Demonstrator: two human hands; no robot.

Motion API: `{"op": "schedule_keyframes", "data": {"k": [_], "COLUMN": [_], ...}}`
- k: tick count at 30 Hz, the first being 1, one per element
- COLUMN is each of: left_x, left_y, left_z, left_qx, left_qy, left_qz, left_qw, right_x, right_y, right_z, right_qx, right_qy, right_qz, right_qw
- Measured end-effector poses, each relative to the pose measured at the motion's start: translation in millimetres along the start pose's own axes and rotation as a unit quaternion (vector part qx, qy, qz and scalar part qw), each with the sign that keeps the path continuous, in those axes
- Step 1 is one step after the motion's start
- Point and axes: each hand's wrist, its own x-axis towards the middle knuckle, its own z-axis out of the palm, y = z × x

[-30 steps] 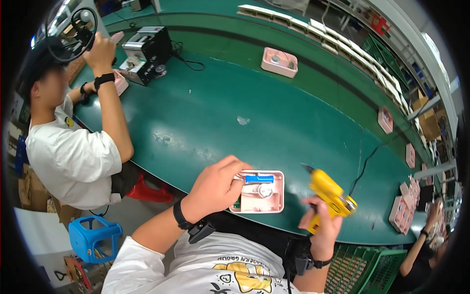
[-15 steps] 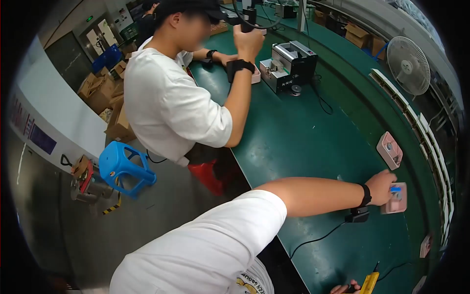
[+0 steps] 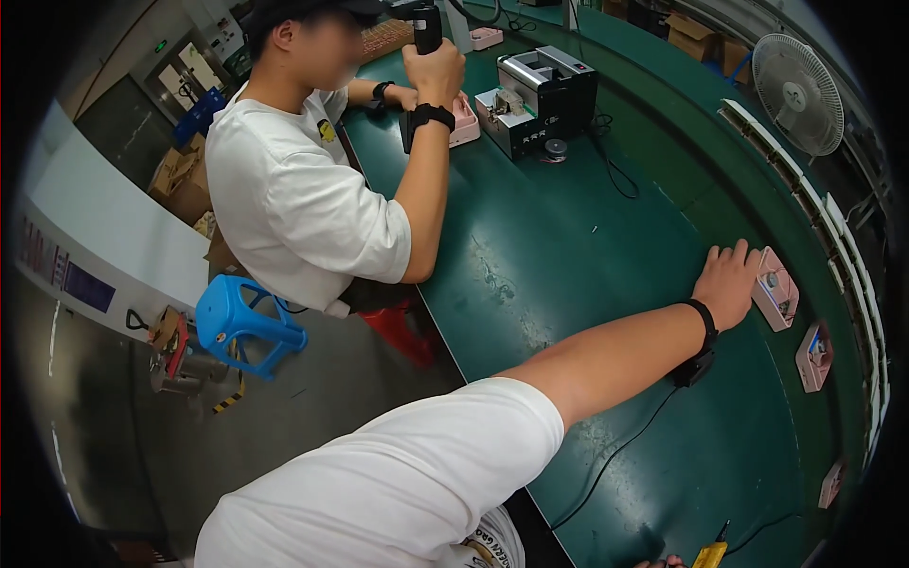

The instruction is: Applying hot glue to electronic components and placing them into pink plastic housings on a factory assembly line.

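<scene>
My left hand (image 3: 727, 286) reaches far across the green bench, palm down. Its fingers are stretched out and spread against the near side of a pink tray (image 3: 777, 290) with small parts inside. Whether the thumb touches the tray is hidden. A second pink tray (image 3: 814, 358), holding a blue part, sits closer to me along the back of the bench. At the bottom edge only fingertips of my right hand (image 3: 663, 562) show. Beside them is a yellow tool (image 3: 710, 555) with a dark tip. I cannot tell whether my right hand holds it.
Another pink tray (image 3: 831, 485) lies farther right. A black cable (image 3: 625, 443) runs from my left wrist. At the far left of the bench, a co-worker (image 3: 312, 180) holds a black tool near a black-and-silver machine (image 3: 540, 99). A fan (image 3: 797, 95) stands behind.
My left hand has let go of the blue-part tray, which now sits farther right toward the back. The hand has moved away from me to the other pink tray. The view has shifted slightly.
</scene>
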Motion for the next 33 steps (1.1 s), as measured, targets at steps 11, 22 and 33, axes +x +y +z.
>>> {"op": "schedule_keyframes", "data": {"k": [11,22,33], "left_x": [0.2,11.6,-1.9], "left_y": [12.7,16.9,18.5], "left_z": [7.9,-67.0,-45.4], "left_qx": [0.181,0.28,0.32], "left_qy": [-0.065,-0.024,-0.127], "left_qz": [0.099,0.258,0.214], "left_qw": [0.976,0.924,0.914], "right_x": [-1.5,6.2,0.5], "right_y": [1.4,9.3,5.6], "right_z": [54.6,46.6,51.4], "right_qx": [-0.084,-0.122,-0.128], "right_qy": [0.177,0.152,0.159], "right_qz": [-0.055,-0.113,-0.117], "right_qw": [0.979,0.974,0.972]}}
